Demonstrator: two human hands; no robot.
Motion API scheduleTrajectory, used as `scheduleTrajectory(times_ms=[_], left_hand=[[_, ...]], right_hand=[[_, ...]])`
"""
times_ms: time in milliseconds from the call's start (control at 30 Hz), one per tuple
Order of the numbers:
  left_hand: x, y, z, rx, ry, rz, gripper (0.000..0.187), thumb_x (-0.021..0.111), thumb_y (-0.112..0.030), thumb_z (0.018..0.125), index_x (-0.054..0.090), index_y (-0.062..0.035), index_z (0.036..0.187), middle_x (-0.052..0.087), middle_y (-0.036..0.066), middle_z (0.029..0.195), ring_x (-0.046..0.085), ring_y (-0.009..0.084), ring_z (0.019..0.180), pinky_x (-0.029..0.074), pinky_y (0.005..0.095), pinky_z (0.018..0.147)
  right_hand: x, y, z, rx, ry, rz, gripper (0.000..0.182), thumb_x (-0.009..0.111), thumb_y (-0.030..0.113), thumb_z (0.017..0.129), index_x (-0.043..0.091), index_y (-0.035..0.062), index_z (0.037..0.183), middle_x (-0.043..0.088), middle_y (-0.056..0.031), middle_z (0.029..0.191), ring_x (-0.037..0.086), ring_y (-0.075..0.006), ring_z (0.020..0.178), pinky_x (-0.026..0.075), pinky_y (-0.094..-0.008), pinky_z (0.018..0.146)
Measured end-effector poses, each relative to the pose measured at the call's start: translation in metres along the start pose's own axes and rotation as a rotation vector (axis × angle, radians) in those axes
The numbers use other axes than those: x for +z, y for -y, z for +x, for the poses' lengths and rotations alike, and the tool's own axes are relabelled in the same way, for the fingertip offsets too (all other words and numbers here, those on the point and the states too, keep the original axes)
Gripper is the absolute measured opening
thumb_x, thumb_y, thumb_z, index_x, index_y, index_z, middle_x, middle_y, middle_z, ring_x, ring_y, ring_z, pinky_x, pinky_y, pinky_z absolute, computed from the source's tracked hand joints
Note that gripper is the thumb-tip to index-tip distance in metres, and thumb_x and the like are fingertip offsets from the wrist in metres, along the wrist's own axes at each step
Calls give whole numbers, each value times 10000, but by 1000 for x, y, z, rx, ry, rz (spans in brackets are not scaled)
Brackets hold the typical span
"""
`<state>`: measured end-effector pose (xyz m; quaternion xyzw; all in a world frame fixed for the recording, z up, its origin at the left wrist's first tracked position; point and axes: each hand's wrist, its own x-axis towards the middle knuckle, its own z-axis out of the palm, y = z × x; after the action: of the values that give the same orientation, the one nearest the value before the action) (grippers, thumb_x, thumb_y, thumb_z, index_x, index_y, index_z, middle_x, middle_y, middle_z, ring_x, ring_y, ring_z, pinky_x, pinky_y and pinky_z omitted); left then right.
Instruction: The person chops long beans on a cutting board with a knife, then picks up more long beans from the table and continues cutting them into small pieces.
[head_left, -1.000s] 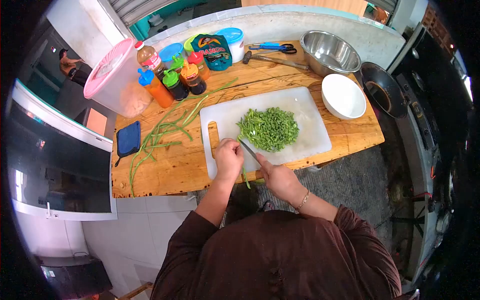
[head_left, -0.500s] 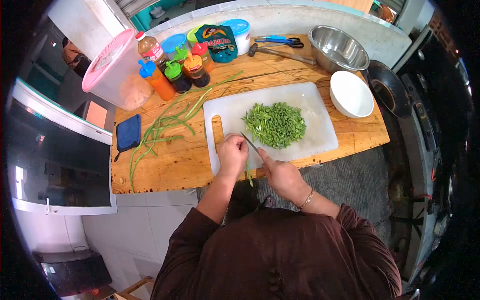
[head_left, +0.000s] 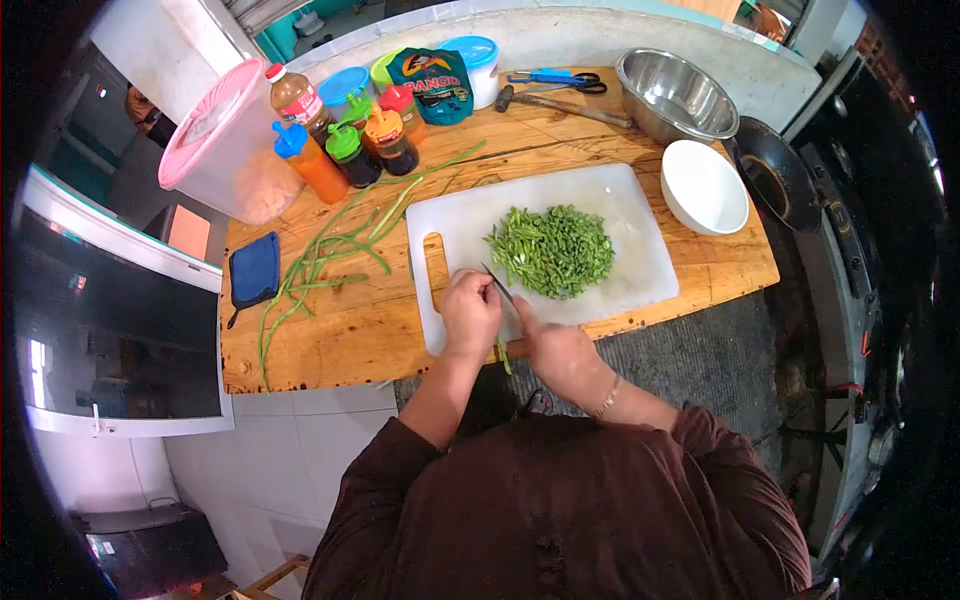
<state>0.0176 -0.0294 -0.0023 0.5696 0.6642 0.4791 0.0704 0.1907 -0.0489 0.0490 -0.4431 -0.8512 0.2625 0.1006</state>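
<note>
A white cutting board (head_left: 640, 255) lies near the front edge of the wooden table, with a pile of chopped green beans (head_left: 560, 250) on it. Over the board's lower left part, my left hand (head_left: 470, 312) is closed round a green bean (head_left: 504, 356), whose end hangs out below the fingers. My right hand (head_left: 562, 355) grips a small knife (head_left: 497, 281), index finger stretched along it, with the blade tip beside my left fingers. Its handle is hidden in the palm. Long uncut beans (head_left: 325, 262) are spread on the table left of the board.
Sauce bottles (head_left: 343, 150), tubs and a pouch (head_left: 432, 88) stand at the back left. A hammer (head_left: 570, 107) and scissors lie behind the board. At the right are a white bowl (head_left: 704, 188), a steel bowl (head_left: 678, 95) and a dark pan (head_left: 780, 175). A blue cloth (head_left: 255, 270) lies far left.
Both hands have shifted only slightly, the right one a little to the left and closer to my left fingers. The hanging bean end now sits slightly further right.
</note>
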Motion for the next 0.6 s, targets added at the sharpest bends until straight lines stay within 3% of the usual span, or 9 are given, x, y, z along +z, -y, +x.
scheduleTrajectory(times_ms=[67, 133, 233, 367, 467, 600], left_hand=[[0, -1, -1, 31, -14, 15, 56, 660, 40, 750, 656, 24, 803, 652, 152, 836, 649, 344, 747, 530, 403, 687], [-5, -6, 0, 49, 43, 62, 73, 654, 44, 751, 662, 30, 822, 655, 158, 849, 653, 348, 758, 532, 407, 702], [-12, -8, -1, -17, 133, 29, 85, 654, 47, 754, 673, 34, 836, 660, 161, 870, 659, 345, 768, 538, 401, 711], [-13, -8, -3, -57, 146, 18, 75, 667, 46, 757, 686, 30, 828, 667, 155, 869, 666, 335, 771, 543, 381, 700], [-7, -2, 0, -20, 94, 18, 74, 694, 45, 758, 700, 27, 829, 690, 132, 865, 691, 239, 713, 558, 314, 651], [-4, 3, 3, -50, 83, -28, 56, 699, 37, 767, 698, 24, 821, 695, 126, 868, 689, 222, 696, 554, 310, 652]], right_hand=[[-3, 1, -18, 26, 67, -9, 609, 494, 86, 899, 360, 31, 1490, 675, -219, 787, 672, -393, 708, 541, -499, 641], [-7, 1, -29, 37, 78, -13, 613, 500, 87, 897, 362, 35, 1492, 675, -219, 791, 669, -390, 686, 538, -498, 620], [7, -7, -22, 26, -34, 29, 561, 546, 125, 924, 422, 68, 1469, 633, -199, 646, 639, -398, 587, 514, -514, 579], [10, -13, -2, 35, -129, 98, 524, 543, 151, 950, 440, 86, 1459, 636, -226, 671, 642, -410, 608, 515, -522, 590], [-6, -10, -2, 79, -130, 114, 508, 535, 168, 962, 446, 102, 1458, 642, -233, 692, 646, -412, 628, 517, -522, 601], [-7, -7, -11, 31, -112, 40, 503, 526, 176, 969, 447, 114, 1462, 643, -215, 695, 646, -399, 627, 521, -511, 600]])
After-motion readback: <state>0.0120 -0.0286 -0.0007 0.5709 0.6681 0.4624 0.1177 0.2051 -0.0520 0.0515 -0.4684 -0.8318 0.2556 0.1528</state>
